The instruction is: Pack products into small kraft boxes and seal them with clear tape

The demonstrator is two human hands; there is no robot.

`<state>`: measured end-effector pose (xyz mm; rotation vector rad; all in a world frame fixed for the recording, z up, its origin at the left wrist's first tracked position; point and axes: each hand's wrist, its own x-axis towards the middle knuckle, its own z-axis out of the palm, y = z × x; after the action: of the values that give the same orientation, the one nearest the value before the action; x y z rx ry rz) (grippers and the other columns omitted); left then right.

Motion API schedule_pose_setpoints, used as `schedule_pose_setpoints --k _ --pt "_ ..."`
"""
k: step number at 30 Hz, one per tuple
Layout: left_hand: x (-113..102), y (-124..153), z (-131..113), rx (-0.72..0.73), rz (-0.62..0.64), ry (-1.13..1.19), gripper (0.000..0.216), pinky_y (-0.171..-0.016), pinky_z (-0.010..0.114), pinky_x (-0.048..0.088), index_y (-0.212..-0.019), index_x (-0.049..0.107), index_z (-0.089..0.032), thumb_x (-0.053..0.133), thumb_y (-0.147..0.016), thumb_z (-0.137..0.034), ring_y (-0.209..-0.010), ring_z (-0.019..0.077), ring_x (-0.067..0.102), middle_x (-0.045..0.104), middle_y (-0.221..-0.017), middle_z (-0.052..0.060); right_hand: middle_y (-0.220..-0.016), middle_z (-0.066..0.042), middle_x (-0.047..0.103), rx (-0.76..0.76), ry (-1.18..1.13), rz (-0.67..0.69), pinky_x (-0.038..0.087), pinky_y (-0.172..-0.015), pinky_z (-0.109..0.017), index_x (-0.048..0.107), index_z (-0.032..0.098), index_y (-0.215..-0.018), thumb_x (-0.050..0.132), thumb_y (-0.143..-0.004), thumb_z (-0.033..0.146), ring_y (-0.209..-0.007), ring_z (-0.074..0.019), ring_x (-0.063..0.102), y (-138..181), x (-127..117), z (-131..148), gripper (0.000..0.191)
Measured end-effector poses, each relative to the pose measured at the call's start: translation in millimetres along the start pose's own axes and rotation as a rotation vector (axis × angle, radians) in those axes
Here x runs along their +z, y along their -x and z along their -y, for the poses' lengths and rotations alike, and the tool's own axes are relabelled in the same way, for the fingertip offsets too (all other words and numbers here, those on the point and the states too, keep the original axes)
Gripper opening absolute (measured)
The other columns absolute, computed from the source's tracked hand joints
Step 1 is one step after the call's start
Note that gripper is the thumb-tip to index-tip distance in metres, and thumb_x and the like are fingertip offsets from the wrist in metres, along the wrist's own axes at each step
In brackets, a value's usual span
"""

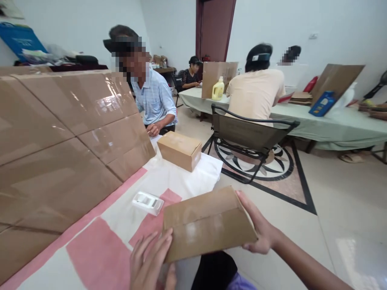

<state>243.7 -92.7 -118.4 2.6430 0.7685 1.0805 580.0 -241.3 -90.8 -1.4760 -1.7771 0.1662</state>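
I hold a brown cardboard box [205, 223] between both hands just above the near edge of the table. My left hand [149, 262] presses its fingers against the box's lower left corner. My right hand [260, 229] grips the box's right end, fingers wrapped round it. A small white item in a clear wrapper [148, 202] lies on the table just beyond the box. A second, closed cardboard box [180, 150] stands farther back on the table.
The table [99, 249] has a white and pink cover. A tall taped cardboard screen [60, 137] lines its left side. A person in a light blue shirt [152, 98] sits behind it. A folding chair [249, 139] and other seated people at a green table [317, 121] are to the right.
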Motion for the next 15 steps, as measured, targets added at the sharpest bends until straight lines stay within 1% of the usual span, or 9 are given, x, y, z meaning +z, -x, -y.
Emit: schedule_pose_setpoints --k 2,4,7,10,12,14,15 --pt "15.8 -17.9 -9.4 0.039 0.045 0.031 0.070 -0.109 0.058 0.043 -0.157 0.035 -0.033 0.055 -0.092 -0.019 -0.136 0.0340 0.047 0.062 -0.142 0.006 -0.163 -0.015 0.031 0.044 0.068 -0.046 0.044 -0.114 -0.062 0.007 0.029 -0.165 0.051 -0.085 0.075 -0.148 -0.0441 0.039 11.5 -11.6 -11.4 0.102" --pt "32.9 -40.4 -18.7 0.051 0.077 0.060 0.066 -0.110 0.058 0.041 -0.155 0.038 -0.028 0.056 -0.092 -0.022 -0.140 0.0353 0.041 0.057 -0.149 0.008 -0.162 -0.016 0.032 0.093 0.133 -0.126 0.043 -0.114 -0.062 0.008 0.027 -0.164 0.052 -0.084 0.075 -0.147 -0.0452 0.039 20.9 -17.4 -24.7 0.103" --pt "62.0 -81.1 -32.2 0.049 0.074 0.091 0.064 -0.113 0.062 0.035 -0.152 0.040 -0.024 0.057 -0.091 -0.023 -0.141 0.0374 0.039 0.053 -0.152 0.011 -0.163 -0.018 0.031 0.146 0.205 -0.256 0.041 -0.115 -0.064 0.007 0.025 -0.164 0.052 -0.083 0.076 -0.147 -0.0462 0.038 30.6 -20.0 -44.4 0.106" --pt "92.0 -113.1 -39.1 0.057 0.075 0.092 0.067 -0.115 0.064 0.031 -0.154 0.036 -0.023 0.057 -0.091 -0.021 -0.142 0.0385 0.037 0.047 -0.156 0.014 -0.161 -0.022 0.032 0.236 0.278 -0.359 0.036 -0.117 -0.067 0.007 0.021 -0.163 0.055 -0.081 0.077 -0.148 -0.0476 0.036 33.5 -16.7 -63.1 0.111" --pt "109.7 -119.2 -36.2 0.094 0.043 0.095 0.068 -0.117 0.063 0.030 -0.156 0.033 -0.022 0.057 -0.092 -0.020 -0.145 0.0386 0.035 0.039 -0.159 0.018 -0.161 -0.023 0.031 0.302 0.319 -0.430 0.034 -0.118 -0.068 0.005 0.018 -0.163 0.057 -0.082 0.075 -0.148 -0.0475 0.034 31.2 -9.7 -76.6 0.112" --pt "123.8 -112.6 -27.9 0.105 0.005 0.107 0.066 -0.115 0.060 0.034 -0.155 0.033 -0.021 0.055 -0.093 -0.019 -0.146 0.0376 0.036 0.036 -0.159 0.020 -0.162 -0.024 0.027 0.357 0.353 -0.495 0.030 -0.119 -0.068 0.002 0.016 -0.163 0.058 -0.084 0.071 -0.150 -0.0465 0.030 25.5 1.9 -91.4 0.111" --pt "129.3 -106.4 -23.2 0.080 0.002 0.113 0.066 -0.114 0.059 0.036 -0.155 0.032 -0.021 0.055 -0.093 -0.019 -0.145 0.0373 0.037 0.036 -0.158 0.020 -0.162 -0.024 0.025 0.381 0.365 -0.521 0.028 -0.120 -0.069 -0.001 0.016 -0.162 0.057 -0.085 0.070 -0.152 -0.0460 0.027 21.3 8.9 -99.2 0.111"
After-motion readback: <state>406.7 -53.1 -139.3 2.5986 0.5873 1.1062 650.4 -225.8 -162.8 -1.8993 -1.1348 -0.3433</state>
